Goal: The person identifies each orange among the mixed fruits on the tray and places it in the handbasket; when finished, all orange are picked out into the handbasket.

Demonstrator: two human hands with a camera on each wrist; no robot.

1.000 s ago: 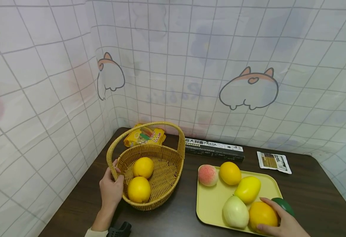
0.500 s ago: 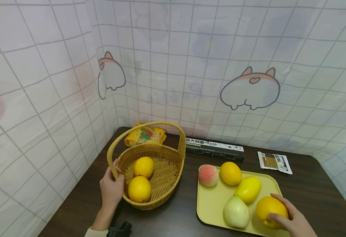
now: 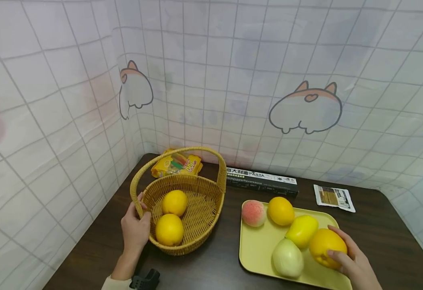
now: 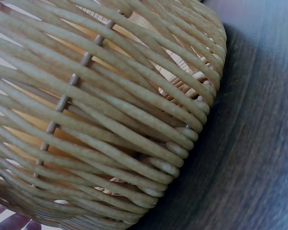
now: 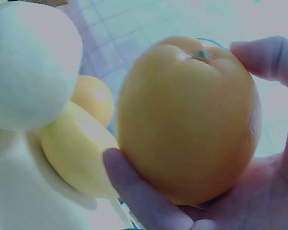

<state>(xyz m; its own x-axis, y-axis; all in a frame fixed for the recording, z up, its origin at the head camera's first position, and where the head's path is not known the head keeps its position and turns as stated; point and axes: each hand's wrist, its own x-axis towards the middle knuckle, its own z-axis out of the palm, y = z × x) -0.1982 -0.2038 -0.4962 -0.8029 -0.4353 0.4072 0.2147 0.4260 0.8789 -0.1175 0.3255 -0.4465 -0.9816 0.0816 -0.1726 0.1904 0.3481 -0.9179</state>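
Observation:
My left hand grips the wicker basket at the foot of its handle, thumb over the rim. Two oranges, one farther back and one nearer, lie inside. Over the right part of the yellow tray, my right hand holds another orange between thumb and fingers, its stem mark showing in the right wrist view. On the tray sit a peach, an orange, a yellow mango and a pale green pear-like fruit. The left wrist view shows mostly basket weave.
Behind the basket lies a yellow snack bag. A black pasta box runs along the back, with a small foil packet to its right. A dark strap-like object is by my left wrist. Patterned cloth hangs behind the table.
My right hand has raised the orange off the tray, first moving right, then slightly back left and upward. The dark green thing beside that hand has gone from sight. My left hand stays on the basket.

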